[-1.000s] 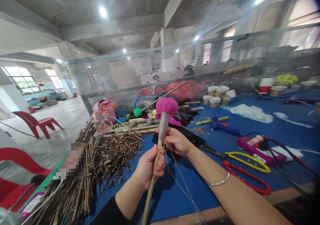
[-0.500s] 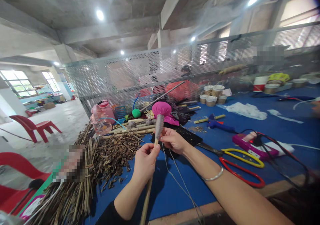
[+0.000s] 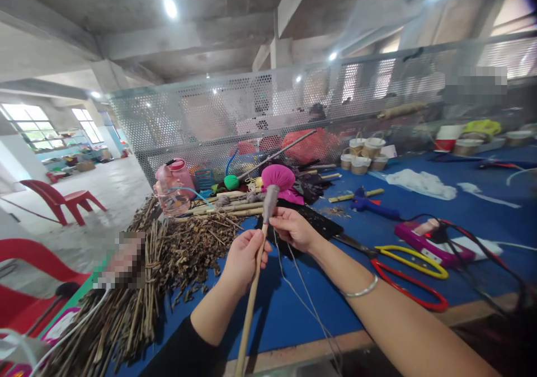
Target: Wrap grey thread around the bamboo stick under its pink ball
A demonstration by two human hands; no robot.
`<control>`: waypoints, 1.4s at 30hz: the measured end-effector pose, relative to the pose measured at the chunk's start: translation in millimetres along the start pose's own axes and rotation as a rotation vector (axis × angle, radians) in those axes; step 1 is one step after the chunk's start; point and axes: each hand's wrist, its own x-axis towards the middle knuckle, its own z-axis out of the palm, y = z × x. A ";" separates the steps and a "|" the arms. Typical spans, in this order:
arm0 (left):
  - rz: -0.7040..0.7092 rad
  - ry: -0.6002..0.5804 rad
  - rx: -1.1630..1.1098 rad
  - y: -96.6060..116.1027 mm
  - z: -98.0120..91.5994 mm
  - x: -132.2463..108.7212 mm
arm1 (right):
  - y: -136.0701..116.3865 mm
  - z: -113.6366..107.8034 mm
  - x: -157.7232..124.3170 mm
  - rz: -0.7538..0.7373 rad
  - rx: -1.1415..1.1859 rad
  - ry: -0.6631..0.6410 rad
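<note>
A long thin wooden stick [image 3: 248, 324] slants up from the table's front edge, its top end bound in grey thread [image 3: 271, 202]. My left hand [image 3: 242, 260] is closed around the stick just below the grey wrapping. At the lower edge of that wrapping, my right hand [image 3: 295, 230] has thumb and forefinger pinched on the loose grey thread [image 3: 293, 286], which trails down past the table's edge. A pink fabric-covered ball [image 3: 278, 178] appears just behind the wrapped end.
Large scissors [image 3: 409, 268] with red and yellow handles lie right of my forearm, near a purple power strip [image 3: 415, 237] and a blue glue gun [image 3: 373, 205]. Dried plant stalks [image 3: 134, 301] pile up at left, beside a clear pink jug [image 3: 170, 195]. A perforated metal screen [image 3: 201, 119] stands behind.
My left hand's fingers have shifted, now wrapped more around the stick than pinching it. My right hand stays by the wrapping. The whole view has moved slightly, with most things sitting further right.
</note>
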 end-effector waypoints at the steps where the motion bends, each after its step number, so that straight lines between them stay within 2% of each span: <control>1: -0.015 -0.014 -0.030 -1.8 -0.3 0.3 | 0.7 -0.2 0.4 0.002 -0.012 0.008; 4: -0.053 -0.027 -0.051 -10.3 -0.9 1.2 | 2.1 -0.4 0.9 0.006 -0.067 0.046; 7: 0.002 0.027 0.115 -13.3 -0.6 2.8 | 2.9 -1.5 1.5 0.022 -0.125 0.061; 9: 0.185 0.135 0.319 -5.3 -1.8 6.0 | 2.9 -2.6 2.5 0.022 -0.144 0.061; 12: 0.525 0.361 0.543 18.9 -7.0 15.1 | 1.1 -3.1 3.8 -0.002 -0.136 0.080; 14: 0.611 0.414 0.604 32.9 -10.6 22.5 | -0.9 -2.6 3.8 -0.008 -0.127 0.101; 17: 0.567 0.295 0.734 34.8 -12.5 28.9 | -2.8 -2.4 3.3 0.001 -0.135 0.123; 20: 0.465 0.188 0.884 17.4 -11.0 25.1 | -1.7 -3.1 3.2 0.012 -0.145 0.132; 23: 0.397 0.183 0.988 2.6 -10.8 17.2 | 0.6 -2.8 3.7 0.013 -0.169 0.124; 26: 0.342 0.180 1.008 0.5 -13.1 13.5 | 1.8 -1.0 4.3 0.002 -0.204 0.123; 33: 0.343 0.091 0.829 -2.2 -15.3 14.9 | 1.3 5.0 3.4 -0.088 -0.300 0.143; 38: 0.297 0.017 0.646 -8.7 -12.4 12.6 | 2.2 1.8 4.5 0.001 -0.155 0.092; 42: 0.179 -0.034 0.448 -15.4 -9.5 13.4 | 5.3 -7.0 7.7 0.052 -0.037 0.051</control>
